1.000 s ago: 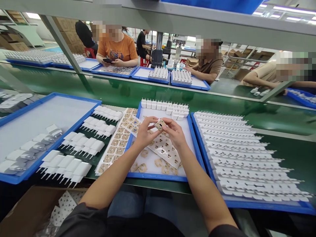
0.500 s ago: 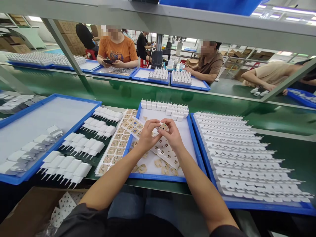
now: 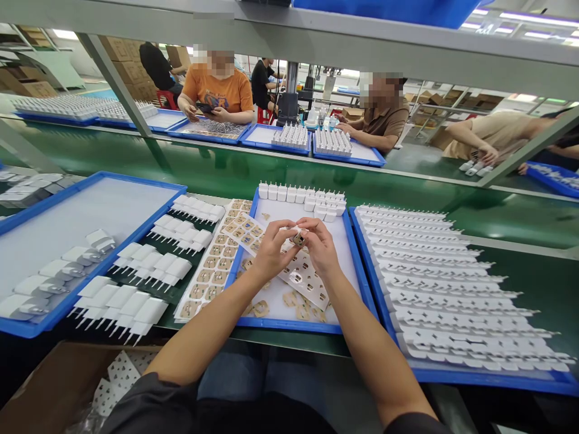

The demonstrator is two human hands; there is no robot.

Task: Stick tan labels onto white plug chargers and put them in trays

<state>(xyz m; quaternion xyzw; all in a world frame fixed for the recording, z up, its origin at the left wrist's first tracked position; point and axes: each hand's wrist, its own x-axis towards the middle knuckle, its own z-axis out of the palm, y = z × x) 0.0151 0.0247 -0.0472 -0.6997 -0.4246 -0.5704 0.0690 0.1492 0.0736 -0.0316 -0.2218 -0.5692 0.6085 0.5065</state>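
Note:
Between my hands, above the middle blue-rimmed tray point(image 3: 357, 274), is a small white plug adapter point(image 3: 299, 238) with a tan patch and a dark opening on its face. My left hand point(image 3: 272, 250) grips its left side. The fingers of my right hand point(image 3: 319, 244) are closed on its right side. Beneath them lies a white sticker sheet point(image 3: 305, 278) with dark cutouts, and a second sheet with tan stickers point(image 3: 244, 232) lies to its left. Loose tan pieces point(image 3: 260, 308) are scattered in the tray. White adapters point(image 3: 292, 194) stand in rows at its far end.
Rows of adapters fill the right tray point(image 3: 497, 377). Further adapters point(image 3: 136, 307) lie on the green bench beside the left tray point(image 3: 113, 176). A cardboard box point(image 3: 40, 386) is below left. People sit across the bench, behind a metal frame point(image 3: 316, 39).
The adapter has tilted between my hands, and my right fingers have shifted around it. Across the bench, the person in orange has moved slightly, and the hand at far right has moved back.

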